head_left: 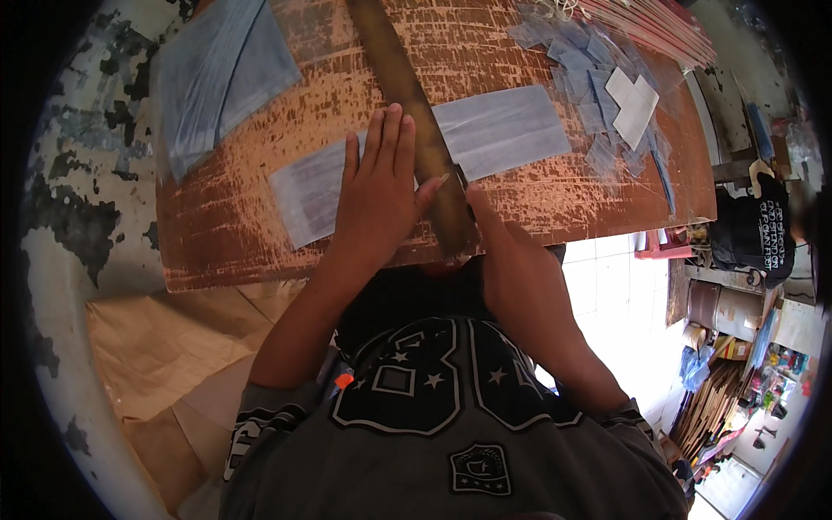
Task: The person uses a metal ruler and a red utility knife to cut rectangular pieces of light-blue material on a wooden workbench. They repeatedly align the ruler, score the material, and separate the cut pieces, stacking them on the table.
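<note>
A strip of pale blue-grey, sheer fabric or film (507, 130) lies slantwise across the worn brown table (234, 247). Across its middle runs a long brown straightedge (403, 74), pointing away from me. My left hand (379, 186) presses flat, fingers stretched out, on the strip just left of the straightedge, with the thumb resting on top of it. In my right hand (516, 251), at the straightedge's near right side, is a thin dark-bladed knife (460, 176). Its blade stands against the straightedge's right edge; the fingers hide its handle.
Larger sheets of the same pale material (230, 78) lie at the far left. Small cut pieces (576, 74) are heaped at the right, with white pieces (637, 108) on top. Thin pink sticks (650, 26) lie at the far right corner. Brown paper (178, 347) is below the table's left.
</note>
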Tool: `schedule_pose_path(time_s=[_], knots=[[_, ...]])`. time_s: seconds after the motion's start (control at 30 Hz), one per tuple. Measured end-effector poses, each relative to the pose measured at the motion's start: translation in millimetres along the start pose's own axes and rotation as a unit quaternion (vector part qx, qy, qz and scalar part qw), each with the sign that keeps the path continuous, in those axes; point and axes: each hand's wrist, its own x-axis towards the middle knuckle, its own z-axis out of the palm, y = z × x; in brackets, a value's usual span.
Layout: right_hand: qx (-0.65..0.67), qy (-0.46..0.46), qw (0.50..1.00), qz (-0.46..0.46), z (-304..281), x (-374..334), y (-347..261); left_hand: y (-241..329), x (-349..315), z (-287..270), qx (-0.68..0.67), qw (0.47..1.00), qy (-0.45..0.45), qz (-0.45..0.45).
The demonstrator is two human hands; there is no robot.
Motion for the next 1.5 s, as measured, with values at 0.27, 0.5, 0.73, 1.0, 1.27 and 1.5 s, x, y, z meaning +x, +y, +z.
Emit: schedule_pose_path(time_s=[0.27, 0.5, 0.73, 1.0, 1.27, 1.5], knots=[[0.033, -0.012, 0.999, -0.021, -5, -23, 19, -3, 1, 4, 0.002, 1.0, 0.01, 0.003], [0.084, 0.132, 0.985, -0.071, -14, 23, 17, -3, 2, 2, 0.006, 1.0, -0.003, -0.001], [0.067, 0.138, 0.984, -0.088, 10, 87, 19, -1, 2, 2, -0.002, 1.0, 0.001, 0.001], [0.037, 0.12, 0.987, -0.103, 7, 81, 7, -2, 1, 3, -0.007, 1.0, 0.009, 0.007], [-0.005, 0.085, 0.993, -0.086, 12, 77, 6, 0, 2, 2, 0.012, 1.0, 0.0, 0.005], [-0.012, 0.017, 0.999, -0.032, 8, 8, 7, -2, 1, 4, 0.0, 1.0, 0.006, 0.005]])
